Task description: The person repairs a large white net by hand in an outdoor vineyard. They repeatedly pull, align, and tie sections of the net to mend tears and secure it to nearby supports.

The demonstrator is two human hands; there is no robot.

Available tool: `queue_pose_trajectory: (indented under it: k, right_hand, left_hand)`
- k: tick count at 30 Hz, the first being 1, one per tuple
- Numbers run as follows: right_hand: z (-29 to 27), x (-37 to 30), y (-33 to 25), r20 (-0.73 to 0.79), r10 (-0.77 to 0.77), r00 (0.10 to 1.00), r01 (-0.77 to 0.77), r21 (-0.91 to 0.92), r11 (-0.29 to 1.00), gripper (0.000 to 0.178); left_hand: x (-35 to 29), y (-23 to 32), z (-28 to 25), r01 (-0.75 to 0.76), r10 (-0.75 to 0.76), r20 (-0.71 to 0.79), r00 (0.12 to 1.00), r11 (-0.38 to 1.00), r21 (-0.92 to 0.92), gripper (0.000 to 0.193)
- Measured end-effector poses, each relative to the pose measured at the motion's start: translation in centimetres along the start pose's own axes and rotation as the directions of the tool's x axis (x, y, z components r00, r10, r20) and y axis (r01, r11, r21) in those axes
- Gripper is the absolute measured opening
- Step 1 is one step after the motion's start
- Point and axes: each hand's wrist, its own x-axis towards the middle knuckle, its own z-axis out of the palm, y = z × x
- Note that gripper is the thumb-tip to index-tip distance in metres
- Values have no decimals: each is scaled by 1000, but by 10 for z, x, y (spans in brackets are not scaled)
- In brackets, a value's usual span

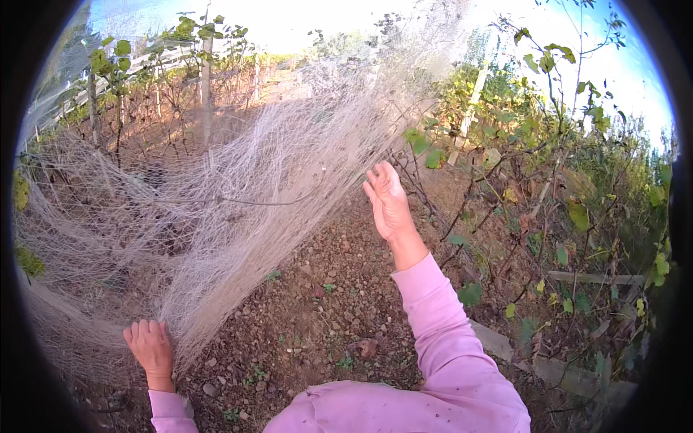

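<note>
A pale, fine-meshed net (253,209) spreads across the left and middle of the view, its near edge drawn in a slanting line from lower left to upper right. At the lower left my left hand (149,348) is closed on the gathered edge of this netting. My right hand (388,203) is raised near the middle, palm partly showing, its fingers slightly bent and apart. Its fingertips are right at the net's edge; whether they touch the mesh I cannot tell. A thin dark vine stem (267,203) lies across the net.
Leafy vines (505,180) with bare, tangled branches stand close on the right. A pale post (474,101) rises among them, and another post (208,79) stands behind the net. Stony brown soil (325,289) lies below. Boards (563,375) lie at the lower right.
</note>
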Motion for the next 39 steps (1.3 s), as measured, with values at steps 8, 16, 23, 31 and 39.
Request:
queue_pose_trajectory:
  k: [8, 16, 23, 31, 39]
  right_hand:
    - [89, 140, -98, -34, 70, 997, -62, 192, 979, 121]
    - [137, 178, -88, -63, 94, 994, -80, 197, 977, 40]
    - [43, 149, -16, -235, 45, 971, -92, -191, 977, 19]
    - [-59, -12, 49, -436, 85, 896, -208, -243, 947, 21]
    - [-28, -169, 87, -372, 79, 925, -293, -564, 772, 27]
  left_hand:
    - [-40, -11, -14, -114, 115, 31, 993, 993, -11, 26]
    - [-61, -38, -19, -102, 100, 31, 994, 994, 41, 26]
    - [-69, -49, -11, -102, 104, 88, 991, 994, -27, 25]
    - [-91, -65, 11, -36, 33, 182, 983, 999, 12, 24]
    - [-129, -126, 26, 23, -77, 291, 954, 983, 185, 19]
